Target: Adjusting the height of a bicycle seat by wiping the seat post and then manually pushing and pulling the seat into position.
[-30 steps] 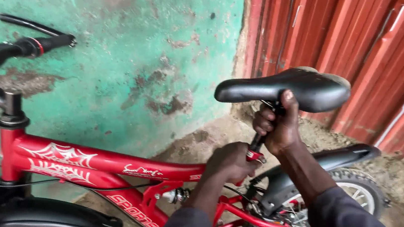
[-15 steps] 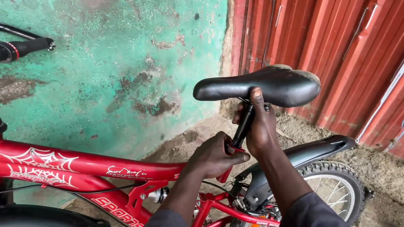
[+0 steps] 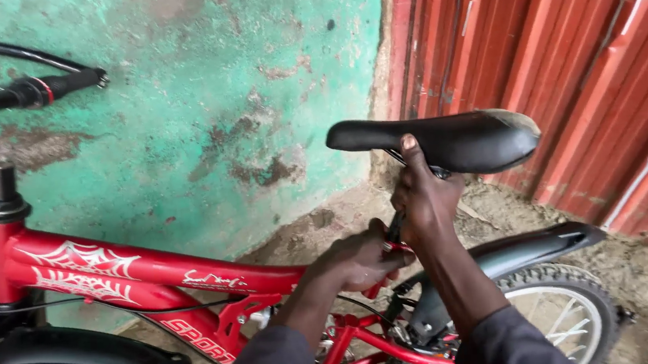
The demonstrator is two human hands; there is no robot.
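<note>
We see two bare forearms reaching out from dark, slate-grey long sleeves, both pushed up short of the wrists. The cloth looks soft and plain, without cuffs, buttons or print. Our left hand (image 3: 360, 258) and right hand (image 3: 423, 204) wear no gloves, rings or watch.

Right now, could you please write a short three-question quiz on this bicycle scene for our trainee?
1. True or false: the right hand grips the seat post just beneath the black saddle.
2. Where is the left hand? A) on the handlebar grip B) at the seat clamp, where the post meets the red frame C) on the rear tyre
3. Fill in: the rear mudguard is ____ in colour.

Key: 1 true; 2 B; 3 black.
</note>
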